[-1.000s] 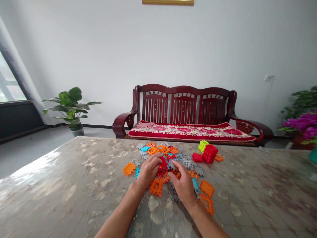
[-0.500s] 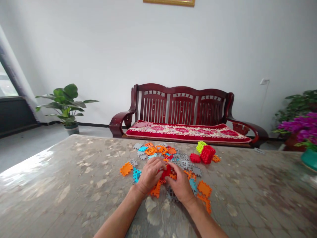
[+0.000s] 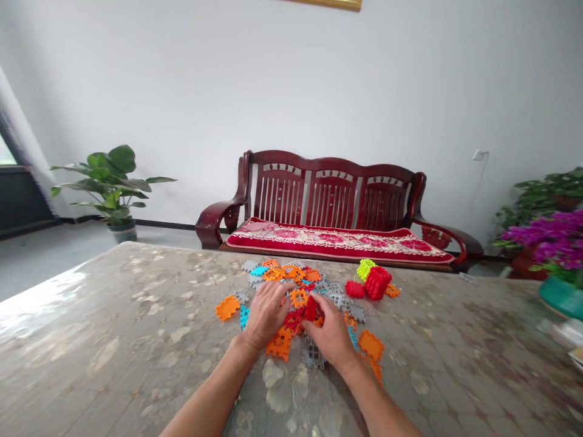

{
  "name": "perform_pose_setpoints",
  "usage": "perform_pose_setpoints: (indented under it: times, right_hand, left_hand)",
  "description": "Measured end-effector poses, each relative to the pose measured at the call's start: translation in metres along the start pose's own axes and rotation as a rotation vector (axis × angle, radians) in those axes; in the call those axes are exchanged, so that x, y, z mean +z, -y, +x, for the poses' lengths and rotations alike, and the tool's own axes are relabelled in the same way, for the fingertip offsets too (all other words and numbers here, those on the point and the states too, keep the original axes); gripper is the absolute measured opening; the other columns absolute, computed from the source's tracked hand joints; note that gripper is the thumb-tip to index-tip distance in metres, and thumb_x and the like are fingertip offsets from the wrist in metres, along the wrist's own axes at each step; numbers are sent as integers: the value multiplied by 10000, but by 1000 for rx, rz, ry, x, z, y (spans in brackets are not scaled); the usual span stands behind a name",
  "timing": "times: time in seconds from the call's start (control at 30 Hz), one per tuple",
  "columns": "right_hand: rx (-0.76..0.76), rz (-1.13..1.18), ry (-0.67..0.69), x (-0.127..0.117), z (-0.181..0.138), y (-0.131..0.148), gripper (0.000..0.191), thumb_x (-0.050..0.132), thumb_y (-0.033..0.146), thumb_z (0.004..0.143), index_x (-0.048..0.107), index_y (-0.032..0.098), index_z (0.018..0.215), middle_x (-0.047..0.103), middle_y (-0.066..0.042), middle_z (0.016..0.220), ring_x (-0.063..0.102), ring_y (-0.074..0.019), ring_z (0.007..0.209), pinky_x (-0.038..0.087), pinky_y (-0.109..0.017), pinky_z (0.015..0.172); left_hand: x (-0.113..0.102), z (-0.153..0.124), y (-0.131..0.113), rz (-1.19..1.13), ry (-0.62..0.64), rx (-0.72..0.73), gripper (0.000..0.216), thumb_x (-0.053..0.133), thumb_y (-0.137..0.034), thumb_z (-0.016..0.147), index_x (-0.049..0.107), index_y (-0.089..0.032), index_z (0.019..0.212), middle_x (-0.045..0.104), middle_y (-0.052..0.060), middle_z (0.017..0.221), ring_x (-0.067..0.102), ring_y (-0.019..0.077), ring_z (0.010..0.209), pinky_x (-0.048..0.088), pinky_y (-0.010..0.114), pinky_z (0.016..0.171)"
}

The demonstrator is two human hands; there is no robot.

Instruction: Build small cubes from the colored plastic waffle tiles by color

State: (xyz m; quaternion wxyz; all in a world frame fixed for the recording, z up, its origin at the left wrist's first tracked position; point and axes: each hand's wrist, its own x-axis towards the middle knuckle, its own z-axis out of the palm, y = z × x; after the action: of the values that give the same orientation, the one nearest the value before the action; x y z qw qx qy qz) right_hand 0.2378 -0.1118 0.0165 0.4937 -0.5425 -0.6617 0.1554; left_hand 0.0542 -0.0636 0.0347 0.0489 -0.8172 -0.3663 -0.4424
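Note:
Between the thumb and fingers of my right hand (image 3: 331,331) is a red interlocking puzzle tile (image 3: 310,308), held up on edge above the pile. My left hand (image 3: 266,311) reaches over the pile's left side, fingers extended and spread from the thumb, with nothing visible in it. Under and between the hands lie a red lattice tile (image 3: 294,320) and an orange lattice tile (image 3: 299,298). Another orange lattice tile (image 3: 279,345) is just below my left hand, and a grey lattice tile (image 3: 313,353) sits beside my right wrist.
A red block of joined tiles (image 3: 378,283) stands right of the pile, with a yellow-green block (image 3: 365,268) behind it and a flat red tile (image 3: 354,289) beside it. A solid orange tile (image 3: 226,308) lies left. Beyond the patterned table (image 3: 182,376) stands a wooden bench (image 3: 332,194).
My left hand has drawn away from the red tile and moved left, its fingers opening. The tile stays in my right hand, now turned on edge. The camera view has shifted slightly.

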Motion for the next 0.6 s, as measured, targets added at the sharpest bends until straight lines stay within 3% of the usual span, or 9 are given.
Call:
perform_pose_setpoints:
  times: [0.1, 0.17, 0.27, 0.37, 0.5, 0.6]
  right_hand:
    - [142, -29, -26, -12, 14, -5, 558, 646, 224, 678, 616, 208, 1235, 662, -78, 1215, 599, -243, 1147, 445, -414, 1036]
    - [202, -61, -55, -23, 27, -12, 584, 645, 249, 671, 605, 187, 1250, 653, -91, 1240, 594, -243, 1161, 432, -398, 1048]
    - [196, -175, -85, -43, 47, -25, 600, 632, 267, 679, 592, 169, 1270, 637, -105, 1268, 582, -249, 1178, 421, -382, 1048]
    - [180, -441, -48, -69, 69, -36, 592, 619, 236, 706, 574, 178, 1294, 647, -102, 1245, 583, -251, 1146, 418, -378, 1016]
    - [100, -868, 157, -101, 91, -46, 532, 627, 188, 715, 608, 242, 1244, 652, -76, 1235, 534, -266, 1148, 361, -383, 980]
    - [97, -1034, 319, -115, 99, -56, 517, 650, 225, 718, 616, 265, 1233, 648, -70, 1244, 481, -278, 1213, 287, -411, 1011]
  left_hand:
    - [-9, -3, 22, 194, -149, -224, 286, 491, -217, 887, 587, -221, 1156, 698, 58, 1048, 597, 220, 1023, 394, 377, 1005]
    - [-14, -6, 38, 326, -180, -389, 336, 484, -246, 887, 570, -199, 1209, 683, 79, 1105, 576, 235, 1066, 350, 397, 1054]
    - [-19, -12, 56, 482, -122, -648, 433, 475, -292, 883, 530, -190, 1300, 636, 112, 1209, 529, 267, 1163, 317, 427, 1070]
    - [-19, -16, 66, 491, 7, -863, 490, 462, -344, 881, 503, -193, 1346, 587, 130, 1294, 524, 288, 1191, 361, 437, 1021]
    - [-17, -16, 72, 363, 157, -935, 447, 408, -350, 899, 568, -219, 1295, 577, 118, 1310, 570, 267, 1166, 422, 393, 960]
    - [-18, -15, 73, 321, 196, -916, 410, 409, -341, 893, 624, -246, 1229, 578, 95, 1320, 580, 254, 1171, 431, 377, 965]
